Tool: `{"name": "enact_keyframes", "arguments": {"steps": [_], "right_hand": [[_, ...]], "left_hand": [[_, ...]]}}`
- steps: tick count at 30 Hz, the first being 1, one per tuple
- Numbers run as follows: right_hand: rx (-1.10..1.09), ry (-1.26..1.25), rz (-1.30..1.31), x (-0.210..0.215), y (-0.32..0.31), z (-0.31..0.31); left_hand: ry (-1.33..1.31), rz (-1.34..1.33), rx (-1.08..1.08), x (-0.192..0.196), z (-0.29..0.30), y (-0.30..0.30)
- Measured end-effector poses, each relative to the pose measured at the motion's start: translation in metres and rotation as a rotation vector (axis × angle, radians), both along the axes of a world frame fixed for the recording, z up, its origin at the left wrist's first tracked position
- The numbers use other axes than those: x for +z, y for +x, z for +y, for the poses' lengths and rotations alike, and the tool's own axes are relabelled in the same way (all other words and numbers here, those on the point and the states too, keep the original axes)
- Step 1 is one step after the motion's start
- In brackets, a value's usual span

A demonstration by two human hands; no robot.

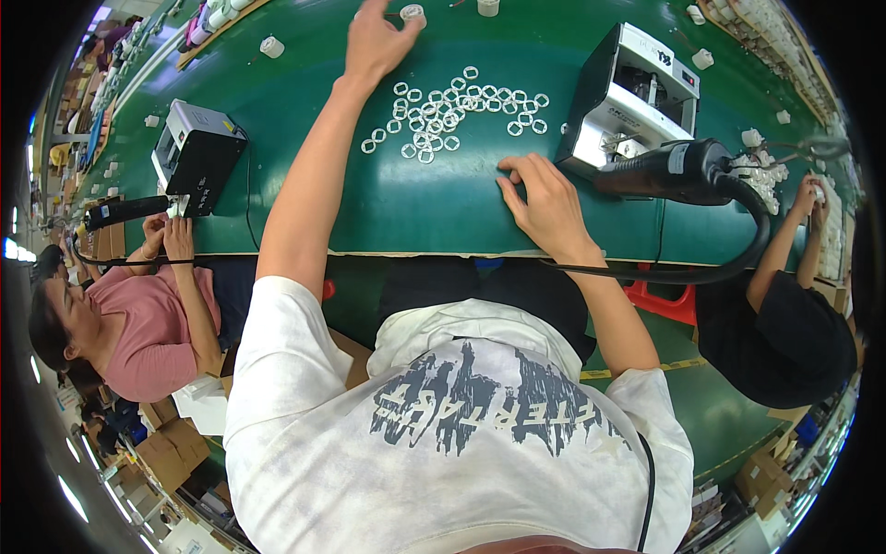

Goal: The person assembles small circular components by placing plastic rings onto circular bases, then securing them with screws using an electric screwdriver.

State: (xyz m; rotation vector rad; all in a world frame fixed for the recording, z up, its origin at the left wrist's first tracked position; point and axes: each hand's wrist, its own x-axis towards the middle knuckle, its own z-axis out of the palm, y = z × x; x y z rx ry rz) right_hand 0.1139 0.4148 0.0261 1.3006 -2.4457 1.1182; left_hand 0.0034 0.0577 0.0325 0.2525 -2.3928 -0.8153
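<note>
My left arm stretches far across the green table. At its end my left hand (377, 42) has thumb and fingers apart, the fingertips partly cut off by the upper edge. The thumb is right beside a small round white part (413, 13); whether they touch, I cannot tell. My right hand (544, 205) rests on the table near its front edge, thumb and fingers loosely bent and apart, holding nothing. Between and beyond my hands lie many white rings (450, 120) with squarish openings, loosely spread and some overlapping.
To the right stand a silver-and-black machine (591, 111) and a black electric screwdriver (660, 173) with a thick cable (759, 231). More white parts (271, 47) dot the green table (305, 138). Co-workers sit on both sides; another machine (198, 148) stands left.
</note>
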Motion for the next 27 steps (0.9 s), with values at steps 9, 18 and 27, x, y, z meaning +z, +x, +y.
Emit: {"name": "enact_keyframes", "arguments": {"steps": [9, 18, 27], "right_hand": [[-0.332, 0.176, -0.128, -0.006, -0.005, -0.034], [-0.113, 0.106, 0.077, 0.001, 0.024, 0.030], [-0.175, 0.077, 0.020, -0.002, 0.022, 0.042]], "left_hand": [[0.154, 0.138, 0.134, -0.036, -0.049, -0.001], [0.201, 0.037, -0.217, 0.028, 0.133, 0.160], [0.296, -0.026, -0.234, 0.010, 0.200, 0.210]]}}
